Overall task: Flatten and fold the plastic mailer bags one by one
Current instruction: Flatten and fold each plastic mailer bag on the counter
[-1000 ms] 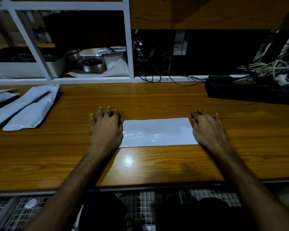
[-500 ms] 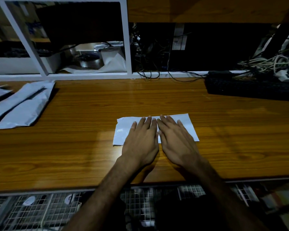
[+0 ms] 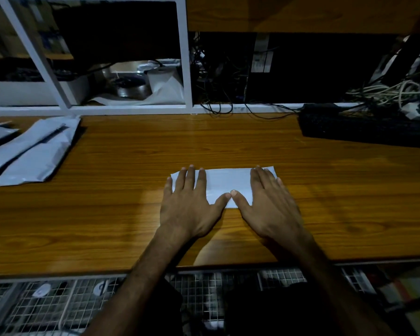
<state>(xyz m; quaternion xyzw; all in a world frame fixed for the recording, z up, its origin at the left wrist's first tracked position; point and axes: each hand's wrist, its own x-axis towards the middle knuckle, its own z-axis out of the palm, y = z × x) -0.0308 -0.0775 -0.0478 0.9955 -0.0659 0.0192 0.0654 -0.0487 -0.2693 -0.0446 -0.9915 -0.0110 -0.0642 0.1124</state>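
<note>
Gleaming wooden desk [image 3: 228, 146], dim room

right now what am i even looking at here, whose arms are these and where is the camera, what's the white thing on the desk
There is no machine here. These are a person's own bare arms, seen by a camera worn on the head, which looks forward and down. That is why the arms enter from the bottom of the picture.

The left hand and the right hand lie flat with straight fingers on a white plastic mailer bag, pressing it against the wooden table. The thumbs meet in the middle. Nothing is gripped; the bag is only pressed flat.

At the far left lies a pile of grey mailer bags. At the back right sit a black keyboard and a tangle of cables. Behind the table stands a white metal frame.
</note>
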